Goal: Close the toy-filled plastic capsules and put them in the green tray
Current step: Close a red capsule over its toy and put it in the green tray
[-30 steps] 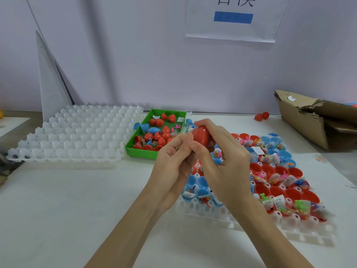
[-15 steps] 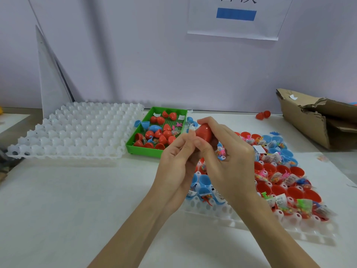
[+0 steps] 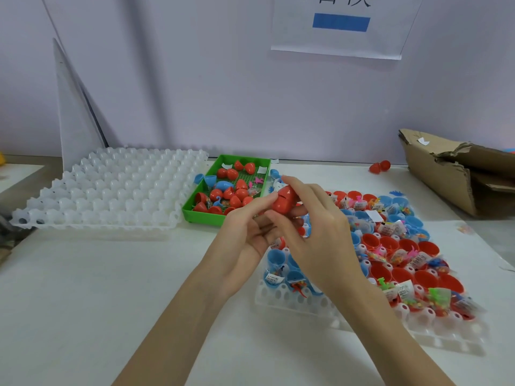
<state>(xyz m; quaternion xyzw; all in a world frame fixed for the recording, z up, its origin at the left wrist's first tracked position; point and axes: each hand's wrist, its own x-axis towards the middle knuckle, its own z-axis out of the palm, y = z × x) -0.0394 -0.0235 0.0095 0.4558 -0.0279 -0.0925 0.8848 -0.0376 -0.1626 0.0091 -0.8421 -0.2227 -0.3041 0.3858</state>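
A closed red capsule [image 3: 285,201] is held above the table, just right of the green tray [image 3: 206,218]. My right hand [image 3: 320,240] pinches it, with fingers over the top and the thumb underneath. My left hand [image 3: 245,235] is beside it with the palm turned up. One left fingertip touches the capsule's left end, and the other fingers are loosely curled below. The green tray holds several closed red capsules, a blue one and loose toys. Under my hands, a white holder tray [image 3: 306,305] carries several open red and blue capsule halves with bagged toys.
An empty white cell tray [image 3: 111,190] lies left of the green tray. A torn cardboard box [image 3: 446,174] sits at the back right, with a stray red capsule [image 3: 379,166] near it. Blue halves [image 3: 204,179] lie beside the green tray.
The capsule has tipped from upright to lying sideways in my right hand. My left hand has loosened its pinch and opened its palm. The camera view has shifted slightly.
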